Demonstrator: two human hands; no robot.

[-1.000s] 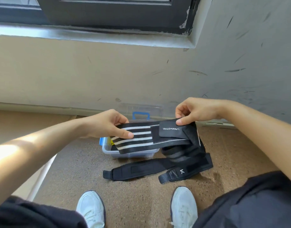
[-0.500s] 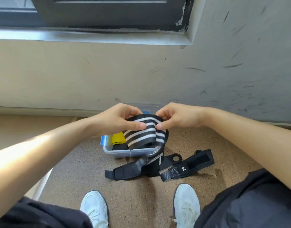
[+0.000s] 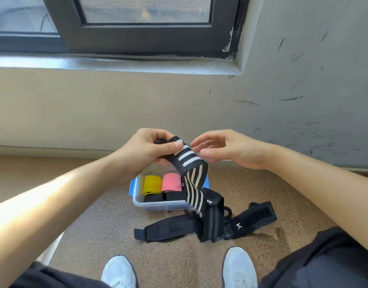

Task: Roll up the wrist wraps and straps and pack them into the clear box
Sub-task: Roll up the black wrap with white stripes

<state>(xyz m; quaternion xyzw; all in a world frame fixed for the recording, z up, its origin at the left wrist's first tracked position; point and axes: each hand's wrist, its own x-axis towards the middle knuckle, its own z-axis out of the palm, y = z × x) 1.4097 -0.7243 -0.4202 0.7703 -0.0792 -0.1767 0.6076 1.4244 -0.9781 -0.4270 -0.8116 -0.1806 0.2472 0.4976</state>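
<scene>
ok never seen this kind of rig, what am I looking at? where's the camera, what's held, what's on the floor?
No robot here: a person works bare-handed. The one picture comes from a wide-angle camera on their head, looking down past both arms. The left hand grips the top of a black-and-white striped wrist wrap, which hangs toward the floor. The right hand is open beside it; whether it touches the wrap is unclear. On the floor stands a clear box holding a yellow roll, a pink roll and dark rolls. In front of it lie unrolled black straps. The white shoes are the person's own.
</scene>
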